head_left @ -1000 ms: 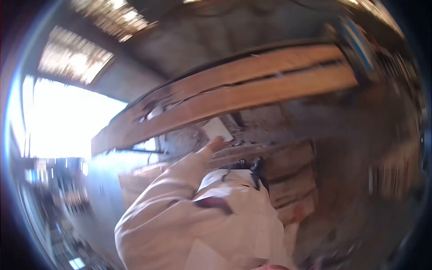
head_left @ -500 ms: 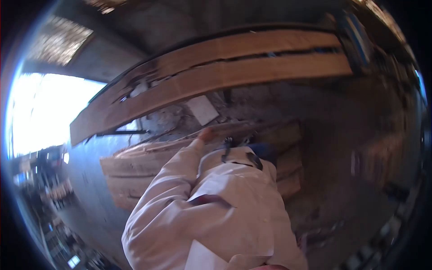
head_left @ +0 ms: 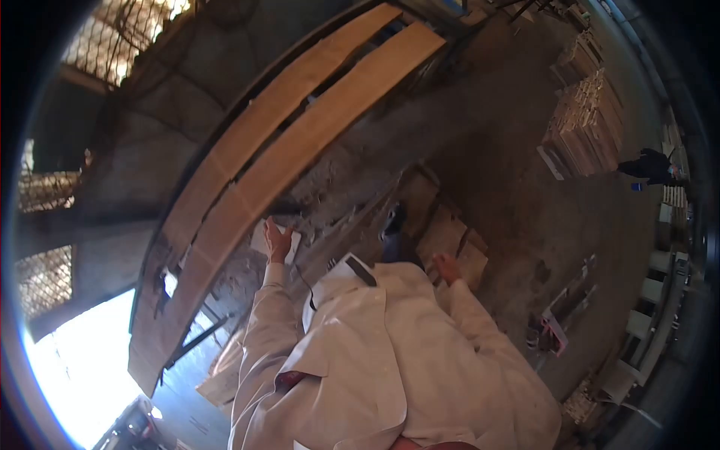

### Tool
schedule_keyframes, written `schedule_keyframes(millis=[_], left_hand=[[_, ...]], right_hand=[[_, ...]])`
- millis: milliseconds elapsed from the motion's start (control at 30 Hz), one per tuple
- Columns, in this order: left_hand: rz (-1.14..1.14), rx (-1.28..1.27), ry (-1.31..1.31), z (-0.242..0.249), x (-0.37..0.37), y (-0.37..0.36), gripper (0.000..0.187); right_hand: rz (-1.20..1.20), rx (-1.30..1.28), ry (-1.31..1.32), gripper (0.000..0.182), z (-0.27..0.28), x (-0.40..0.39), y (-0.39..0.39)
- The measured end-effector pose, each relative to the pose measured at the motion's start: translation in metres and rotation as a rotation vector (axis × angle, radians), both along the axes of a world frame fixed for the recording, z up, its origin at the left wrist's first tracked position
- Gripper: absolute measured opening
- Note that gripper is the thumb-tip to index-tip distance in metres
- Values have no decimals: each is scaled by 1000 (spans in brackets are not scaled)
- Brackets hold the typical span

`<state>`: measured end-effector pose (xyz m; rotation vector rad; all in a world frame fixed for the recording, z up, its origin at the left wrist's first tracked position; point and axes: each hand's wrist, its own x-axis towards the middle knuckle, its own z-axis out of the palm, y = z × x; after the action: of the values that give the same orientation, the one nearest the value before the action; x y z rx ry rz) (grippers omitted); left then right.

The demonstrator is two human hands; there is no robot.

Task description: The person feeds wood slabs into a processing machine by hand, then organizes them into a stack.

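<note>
My left hand (head_left: 277, 241) is raised with its fingers spread and nothing in it. Behind it lies a pale flat piece (head_left: 292, 244) on the debris-strewn floor. Beyond that hand, two long wooden boards (head_left: 315, 124) lie side by side on a raised stand, with a dark gap between them. My right hand (head_left: 445, 268) hangs near my hip, empty, with its fingers apart. Next to it, and partly hidden by it and my body, are wooden boards (head_left: 442, 232) low on the floor.
A stack of wood pieces (head_left: 585, 131) stands at the upper right. Near it, at the right edge, is a person in dark clothes (head_left: 651, 166). A pink-edged object (head_left: 553, 334) lies on the floor at lower right. Machinery-like rails (head_left: 664, 315) run along the right side.
The view has turned, so the long boards now slope steeply. My left hand has come away from the low boards and opened. My right hand has come into view.
</note>
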<state>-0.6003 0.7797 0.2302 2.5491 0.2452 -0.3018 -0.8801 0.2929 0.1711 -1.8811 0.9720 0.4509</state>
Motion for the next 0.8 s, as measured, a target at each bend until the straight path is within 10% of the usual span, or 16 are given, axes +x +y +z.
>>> schedule_keyframes(millis=[200,267,433,567,667,800], left_hand=[[-117,276,6,-46,130,-68,98],[-107,315,51,-47,159,-96,105],[-334,651,198,-51,210,-160,103],[-645,926,-164,-169,242,-125,86],[-534,1250,-358,-163,232,-141,79],[-280,1060,145,-137,238,-151,105]], right_hand=[[14,-98,-75,40,0,-35,-87],[-427,214,-39,37,-26,-72,-120],[-600,169,135,38,1,-104,-177],[-585,129,9,46,-55,-131,-208],[-435,-175,154,51,-68,-110,-222],[-363,-226,167,44,-53,4,-228]])
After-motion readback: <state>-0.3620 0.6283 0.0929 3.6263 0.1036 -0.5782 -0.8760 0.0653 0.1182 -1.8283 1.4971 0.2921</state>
